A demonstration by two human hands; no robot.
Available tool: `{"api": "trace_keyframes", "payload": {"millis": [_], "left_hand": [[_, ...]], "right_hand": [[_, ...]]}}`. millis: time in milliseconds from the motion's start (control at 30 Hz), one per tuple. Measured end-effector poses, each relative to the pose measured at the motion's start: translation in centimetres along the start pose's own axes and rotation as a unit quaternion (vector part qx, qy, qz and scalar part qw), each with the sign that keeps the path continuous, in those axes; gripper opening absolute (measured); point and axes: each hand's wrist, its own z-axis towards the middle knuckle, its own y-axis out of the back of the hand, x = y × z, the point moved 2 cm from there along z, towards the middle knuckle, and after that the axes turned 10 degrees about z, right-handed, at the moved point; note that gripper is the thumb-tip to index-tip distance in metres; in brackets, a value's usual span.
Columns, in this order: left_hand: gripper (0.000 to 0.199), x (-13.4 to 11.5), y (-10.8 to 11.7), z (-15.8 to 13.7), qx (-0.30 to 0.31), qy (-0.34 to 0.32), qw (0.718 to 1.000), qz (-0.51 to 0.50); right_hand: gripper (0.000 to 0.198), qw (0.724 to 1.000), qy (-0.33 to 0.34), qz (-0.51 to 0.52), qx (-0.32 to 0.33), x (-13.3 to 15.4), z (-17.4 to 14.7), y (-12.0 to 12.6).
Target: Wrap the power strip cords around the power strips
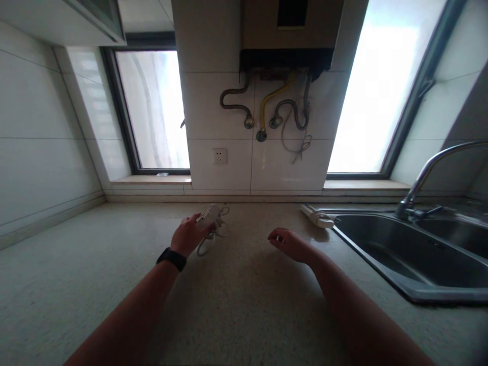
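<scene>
Hands are reaching out over a speckled beige kitchen table [114, 264], seen from the head camera looking forward and down. Left of centre in the frame, the left hand [189, 235], with a dark watch [172, 258] on its wrist, is closing its fingers on a small white charger [209, 214]; the charger's thin white cable [213, 236] is lying in loose loops on the table just beside and under the hand. Near the centre of the frame, the right hand [290, 244] is hovering just above the table, palm down, fingers loosely curled and gripping nothing; a ring is showing on one finger. To the right of it, at the table's back edge, a white power strip [317, 217] is lying just beside the corner of a stainless steel sink [381, 264], which is filling the right of the frame with a curved tap [427, 170] above it. On the tiled wall at upper centre, a white wall socket [219, 156] is sitting between two bright windows, below flexible hoses [267, 107] hanging from a water heater [285, 30].
</scene>
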Motion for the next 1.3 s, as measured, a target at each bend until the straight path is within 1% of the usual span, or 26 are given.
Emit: {"api": "trace_keyframes", "payload": {"millis": [100,200,300,400,433,500,533,567,600,667,767,867,967,1067,1167,1300], "left_hand": [[0.081,-2.2,0.0,-0.4,0.035,0.020,0.994,-0.102],[0.079,-5.3,-0.2,-1.5,0.112,0.036,0.968,-0.221],[0.074,-8.3,-0.8,-3.0,0.192,0.044,0.926,-0.321],[0.067,-10.3,-1.7,-4.4,0.228,0.043,0.888,-0.396],[0.066,-10.7,-2.0,-4.8,0.234,0.047,0.870,-0.431],[0.065,-11.3,-2.6,-5.6,0.249,0.059,0.816,-0.519],[0.063,-11.5,-2.9,-5.9,0.258,0.054,0.792,-0.550],[0.061,-11.7,-3.1,-6.3,0.265,0.046,0.773,-0.574],[0.058,-11.8,-3.3,-6.6,0.268,0.036,0.764,-0.586],[0.056,-11.9,-3.6,-7.2,0.268,0.023,0.756,-0.597],[0.055,-12.0,-4.1,-8.1,0.264,0.016,0.752,-0.604],[0.058,-11.9,-4.4,-8.4,0.258,0.004,0.751,-0.608],[0.059,-11.7,-4.6,-8.4,0.254,0.014,0.755,-0.604],[0.060,-11.4,-4.5,-8.1,0.263,0.038,0.755,-0.599],[0.060,-11.2,-4.2,-7.9,0.267,0.059,0.749,-0.603],[0.056,-11.2,-3.9,-7.9,0.261,0.057,0.743,-0.614]], "right_hand": [[0.021,1.000,0.020,0.019,-0.012,1.5,0.1,-0.3],[0.023,0.995,0.042,0.086,-0.034,3.6,0.0,-1.1],[0.034,0.979,0.054,0.185,-0.073,5.4,0.0,-2.0],[0.043,0.957,0.077,0.251,-0.121,6.0,0.0,-2.6],[0.045,0.953,0.085,0.261,-0.127,6.0,0.0,-2.7],[0.053,0.951,0.096,0.268,-0.123,5.8,-0.1,-2.9],[0.058,0.950,0.101,0.270,-0.116,5.7,-0.1,-3.0],[0.062,0.950,0.106,0.273,-0.109,5.7,-0.1,-3.1],[0.065,0.949,0.111,0.275,-0.103,5.6,-0.2,-3.1],[0.070,0.948,0.118,0.280,-0.096,5.6,-0.3,-3.2],[0.076,0.947,0.121,0.286,-0.085,5.8,-0.5,-3.5],[0.076,0.946,0.114,0.294,-0.075,5.9,-0.6,-3.6],[0.075,0.946,0.104,0.302,-0.057,5.8,-0.7,-3.6],[0.087,0.949,0.112,0.291,-0.036,5.6,-0.8,-3.7],[0.100,0.955,0.134,0.264,-0.030,5.6,-0.8,-3.9],[0.105,0.956,0.156,0.245,-0.037,6.1,-0.9,-4.2]]}}
